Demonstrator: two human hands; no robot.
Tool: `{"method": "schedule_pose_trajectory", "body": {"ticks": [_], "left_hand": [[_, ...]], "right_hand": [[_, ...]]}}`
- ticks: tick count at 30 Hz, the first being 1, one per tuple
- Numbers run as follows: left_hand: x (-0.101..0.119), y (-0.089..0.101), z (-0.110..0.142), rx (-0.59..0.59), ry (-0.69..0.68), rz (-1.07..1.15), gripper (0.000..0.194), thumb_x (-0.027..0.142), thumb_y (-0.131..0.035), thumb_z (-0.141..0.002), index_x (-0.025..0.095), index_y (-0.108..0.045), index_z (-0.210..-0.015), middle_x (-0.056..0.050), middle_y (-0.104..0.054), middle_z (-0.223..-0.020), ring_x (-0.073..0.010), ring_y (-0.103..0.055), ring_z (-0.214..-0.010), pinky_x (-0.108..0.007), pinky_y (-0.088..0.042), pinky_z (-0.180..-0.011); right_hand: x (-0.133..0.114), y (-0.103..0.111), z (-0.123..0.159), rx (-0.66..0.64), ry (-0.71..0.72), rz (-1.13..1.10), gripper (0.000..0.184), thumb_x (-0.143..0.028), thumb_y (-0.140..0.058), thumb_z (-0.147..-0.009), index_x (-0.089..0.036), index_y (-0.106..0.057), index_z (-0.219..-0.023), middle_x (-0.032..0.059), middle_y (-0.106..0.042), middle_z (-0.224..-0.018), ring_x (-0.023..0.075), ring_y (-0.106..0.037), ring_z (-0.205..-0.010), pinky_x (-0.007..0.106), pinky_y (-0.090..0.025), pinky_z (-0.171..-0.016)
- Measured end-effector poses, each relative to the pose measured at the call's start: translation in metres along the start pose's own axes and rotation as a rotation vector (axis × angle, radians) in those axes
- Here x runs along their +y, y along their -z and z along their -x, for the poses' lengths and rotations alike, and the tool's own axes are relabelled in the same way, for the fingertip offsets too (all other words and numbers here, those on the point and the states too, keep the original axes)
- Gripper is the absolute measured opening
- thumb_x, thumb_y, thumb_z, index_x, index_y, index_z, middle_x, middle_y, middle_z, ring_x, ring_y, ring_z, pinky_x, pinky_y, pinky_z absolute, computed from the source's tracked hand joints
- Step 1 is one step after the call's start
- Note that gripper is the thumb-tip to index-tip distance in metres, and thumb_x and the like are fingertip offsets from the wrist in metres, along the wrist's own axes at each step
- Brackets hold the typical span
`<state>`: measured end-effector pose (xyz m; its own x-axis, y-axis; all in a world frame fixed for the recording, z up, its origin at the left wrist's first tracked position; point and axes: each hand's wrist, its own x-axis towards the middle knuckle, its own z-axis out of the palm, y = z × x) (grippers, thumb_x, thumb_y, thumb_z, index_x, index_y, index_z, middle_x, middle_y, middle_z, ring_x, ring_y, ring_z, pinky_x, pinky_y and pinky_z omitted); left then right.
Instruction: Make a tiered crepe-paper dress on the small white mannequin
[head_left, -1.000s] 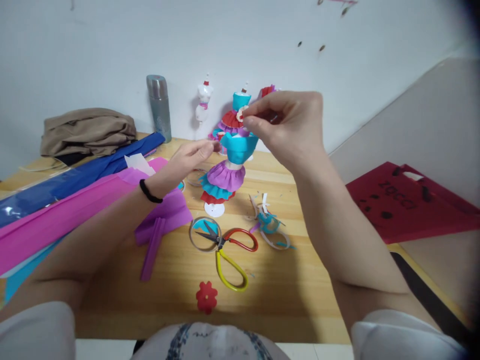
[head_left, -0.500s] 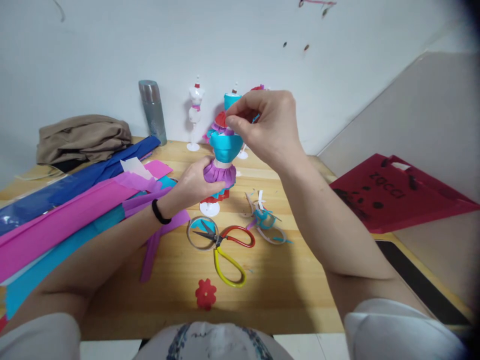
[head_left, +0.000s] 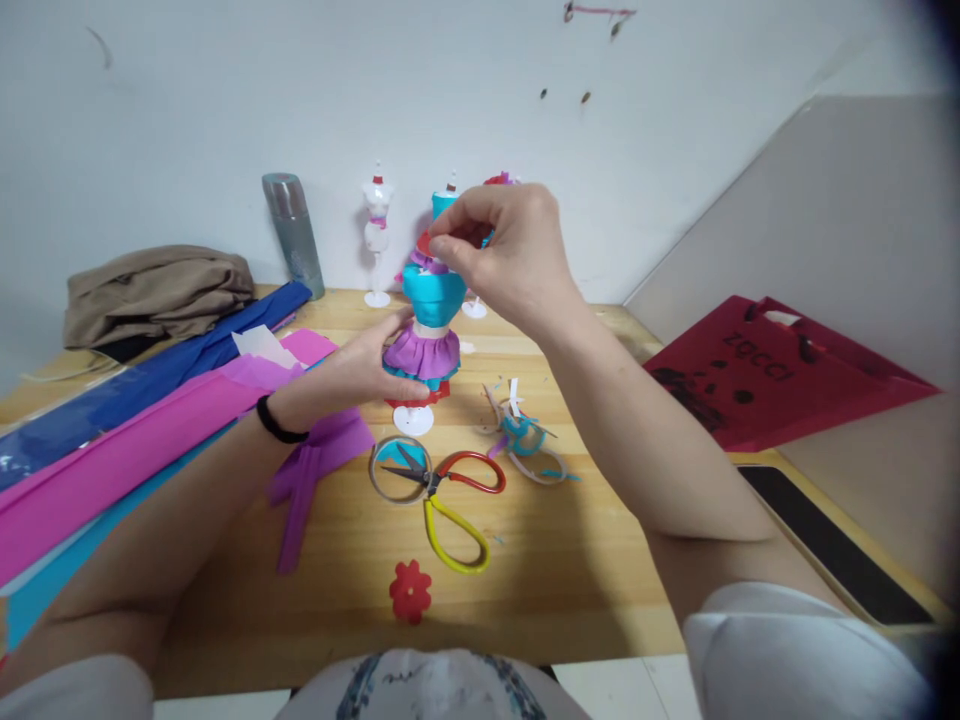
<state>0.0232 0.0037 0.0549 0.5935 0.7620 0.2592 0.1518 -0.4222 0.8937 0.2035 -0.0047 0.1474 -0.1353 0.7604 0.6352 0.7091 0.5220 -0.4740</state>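
Observation:
A small dress-form mannequin [head_left: 433,290] stands upright on a round white base. It wears a blue paper top and a ruffled skirt [head_left: 422,352] of purple, blue and red layers. My left hand [head_left: 360,365] curls around the skirt's left side, thumb in front. Above the mannequin's neck, my right hand [head_left: 510,245] is closed in a pinch at a red paper piece [head_left: 425,243] over a purple ruffle. My fingers partly hide that piece. Open scissors [head_left: 433,485] with red and yellow handles lie in front, blades over a tape roll [head_left: 373,470]. Nearer lies a red paper flower [head_left: 410,591].
Pink paper [head_left: 150,430] and blue sheets lie left, near a brown cloth [head_left: 157,290] and a grey bottle [head_left: 292,235]. A white mannequin [head_left: 377,215] and other dressed ones stand behind. Paper scraps [head_left: 525,435], a red bag [head_left: 780,370] and a phone [head_left: 832,540] are right.
My left hand has slid lower and left on the skirt, showing more of the purple ruffle. My right hand stays pinched at the neck. The whole view has shifted slightly.

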Motion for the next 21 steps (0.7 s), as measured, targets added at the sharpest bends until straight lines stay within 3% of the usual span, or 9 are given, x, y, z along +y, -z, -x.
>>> {"method": "schedule_pose_trajectory", "body": {"ticks": [2,6,9,11,13,16,18,21], "left_hand": [[0.005,-0.002,-0.007,0.018,0.021,0.005,0.068,0.033,-0.087,-0.063,0.022,-0.062,-0.125,-0.009,-0.069,-0.127,-0.0255,-0.067,-0.113,-0.034,-0.055,-0.092],[0.009,-0.008,-0.021,0.06,0.079,0.013,0.041,0.04,-0.081,-0.07,0.015,-0.069,-0.1,-0.008,-0.075,-0.097,-0.0252,-0.071,-0.093,-0.036,-0.058,-0.08],[0.007,-0.004,-0.024,0.021,0.04,0.068,0.041,0.042,-0.081,-0.07,0.015,-0.07,-0.099,-0.009,-0.075,-0.101,-0.0262,-0.07,-0.098,-0.038,-0.058,-0.084],[0.003,0.003,-0.023,0.01,0.042,0.095,0.044,0.043,-0.083,-0.069,0.014,-0.071,-0.101,-0.01,-0.075,-0.105,-0.0273,-0.07,-0.1,-0.039,-0.058,-0.085],[0.0,0.011,-0.023,0.006,0.058,0.138,0.048,0.043,-0.084,-0.067,0.015,-0.072,-0.104,-0.01,-0.076,-0.106,-0.028,-0.071,-0.1,-0.039,-0.057,-0.086],[-0.005,0.02,-0.025,-0.007,0.101,0.276,0.051,0.042,-0.086,-0.064,0.014,-0.072,-0.105,-0.01,-0.076,-0.102,-0.0271,-0.072,-0.096,-0.039,-0.058,-0.085],[-0.008,0.023,-0.026,-0.002,0.148,0.38,0.049,0.042,-0.085,-0.064,0.013,-0.073,-0.102,-0.011,-0.077,-0.099,-0.0257,-0.073,-0.091,-0.038,-0.058,-0.083],[-0.008,0.023,-0.025,0.011,0.185,0.463,0.046,0.041,-0.084,-0.066,0.012,-0.074,-0.1,-0.012,-0.077,-0.098,-0.0242,-0.073,-0.087,-0.038,-0.058,-0.081]], "right_hand": [[-0.005,-0.001,-0.002,0.0,-0.023,0.014,0.023,-0.012,-0.075,-0.082,-0.023,-0.06,-0.069,-0.0013,-0.07,-0.074,0.0178,-0.064,-0.075,0.038,-0.055,-0.082],[-0.006,0.001,-0.005,0.026,0.041,-0.077,0.017,-0.01,-0.076,-0.08,-0.022,-0.065,-0.083,-0.004,-0.069,-0.073,0.0148,-0.064,-0.073,0.033,-0.054,-0.08],[0.01,0.006,0.004,0.162,0.104,-0.28,0.022,-0.014,-0.071,-0.082,-0.02,-0.066,-0.103,-0.0035,-0.069,-0.075,0.0128,-0.063,-0.067,0.028,-0.052,-0.066],[0.03,0.006,0.018,0.279,-0.011,-0.394,0.015,-0.013,-0.068,-0.082,-0.02,-0.067,-0.095,-0.0038,-0.067,-0.071,0.0118,-0.062,-0.063,0.027,-0.051,-0.061],[0.052,0.002,0.035,0.213,-0.169,-0.499,0.006,-0.021,-0.07,-0.079,-0.021,-0.066,-0.083,-0.0044,-0.064,-0.064,0.0114,-0.056,-0.051,0.026,-0.046,-0.05],[0.074,-0.013,0.061,0.006,-0.266,-0.587,0.015,-0.03,-0.075,-0.073,-0.02,-0.069,-0.081,-0.0009,-0.068,-0.065,0.0131,-0.057,-0.051,0.027,-0.046,-0.048],[0.077,-0.023,0.074,-0.029,-0.233,-0.592,0.019,-0.033,-0.073,-0.074,-0.02,-0.07,-0.088,0.0008,-0.07,-0.07,0.015,-0.062,-0.058,0.029,-0.051,-0.054],[0.069,-0.031,0.086,-0.017,-0.07,-0.457,0.027,-0.03,-0.071,-0.078,-0.022,-0.07,-0.104,0.0048,-0.073,-0.092,0.0165,-0.065,-0.072,0.031,-0.053,-0.061]]}}
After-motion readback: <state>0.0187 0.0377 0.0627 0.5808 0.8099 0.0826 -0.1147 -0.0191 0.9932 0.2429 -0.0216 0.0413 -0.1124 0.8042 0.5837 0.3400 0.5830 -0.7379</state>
